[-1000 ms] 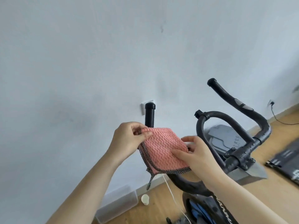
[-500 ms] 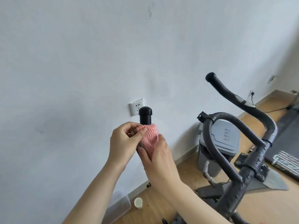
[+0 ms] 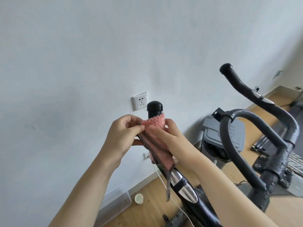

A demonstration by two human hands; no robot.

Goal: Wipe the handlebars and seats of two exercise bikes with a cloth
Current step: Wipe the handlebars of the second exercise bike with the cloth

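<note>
Cloth (image 3: 157, 141) in pink now wraps the left handlebar (image 3: 155, 108) just under its black end cap, where a second ago it was held flat and unfolded between the hands in front of the bar. Half a second ago the right hand covered most of the wrap; now more of the cloth shows, hanging further down the bar with its checked edge trailing towards the chrome sensor plate (image 3: 178, 179). The left hand (image 3: 124, 135) pinches the cloth's upper corner between thumb and fingers, and the right hand (image 3: 170, 133) curls round cloth and bar together from the other side. Only the cap stands free above the wrap — below it the bar runs bare down to the frame. The right handlebar (image 3: 255, 94) and the looped centre bar (image 3: 229, 145) stand well apart to the right, with open air between. Behind, a wall socket (image 3: 139, 101) sits just beside the cap (no seat is in view), and a grey bin (image 3: 213, 133) stands on the wooden floor (image 3: 144, 210).
</note>
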